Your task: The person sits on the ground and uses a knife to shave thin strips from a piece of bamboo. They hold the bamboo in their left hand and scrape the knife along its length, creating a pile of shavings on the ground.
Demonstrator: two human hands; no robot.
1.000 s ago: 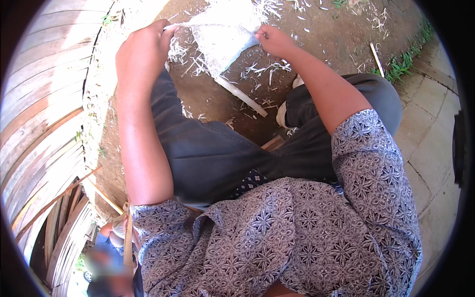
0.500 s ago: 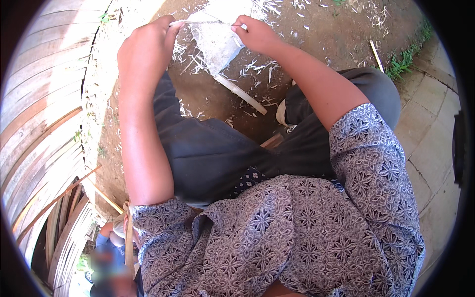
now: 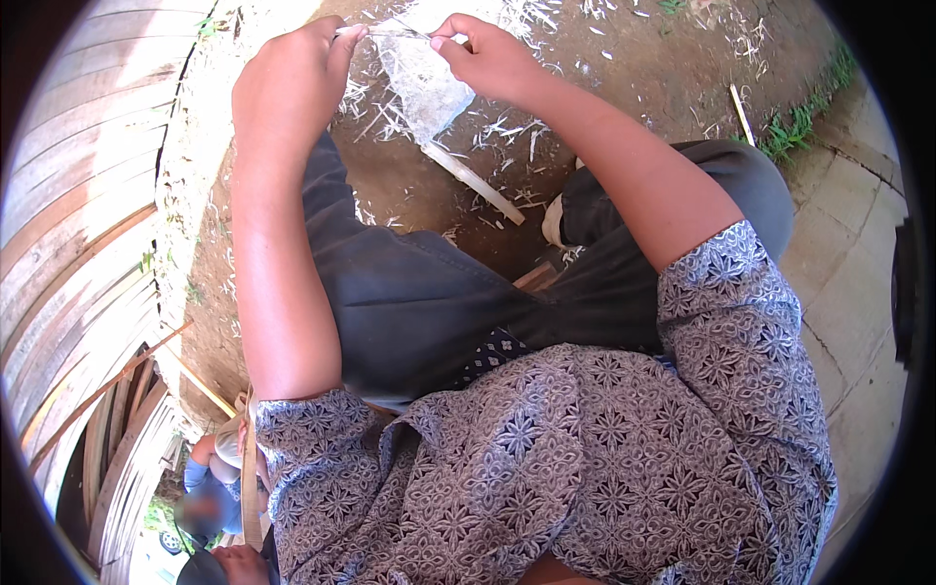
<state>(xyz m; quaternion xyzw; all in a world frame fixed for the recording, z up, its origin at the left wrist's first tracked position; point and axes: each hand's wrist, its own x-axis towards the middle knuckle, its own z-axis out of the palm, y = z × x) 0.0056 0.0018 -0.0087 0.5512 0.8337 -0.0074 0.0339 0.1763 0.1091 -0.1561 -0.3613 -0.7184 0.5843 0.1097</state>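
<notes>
My left hand (image 3: 292, 86) is closed, thumb and fingers pinching one end of a thin pale strip (image 3: 390, 33). My right hand (image 3: 486, 60) pinches the other end between thumb and forefinger, a short way to the right. Between the two hands the strip runs nearly level, and a fine sliver sticks up near the right fingertips. Whether a small blade is also in the right fingers, I cannot tell. Below the hands a whitish translucent plastic sheet (image 3: 426, 93) lies on the ground. A pale flat wooden stick (image 3: 475, 183) extends from its lower end.
Pale shavings (image 3: 526, 132) litter the brown soil around the sheet. Wooden boards (image 3: 83, 185) stand along the left. Paving slabs (image 3: 829, 263) run down the right side, beside some grass (image 3: 785, 135). Other people (image 3: 219, 497) are at the lower left.
My right hand has moved left toward my left hand, so less of the strip shows between them. My left hand has stayed almost in place.
</notes>
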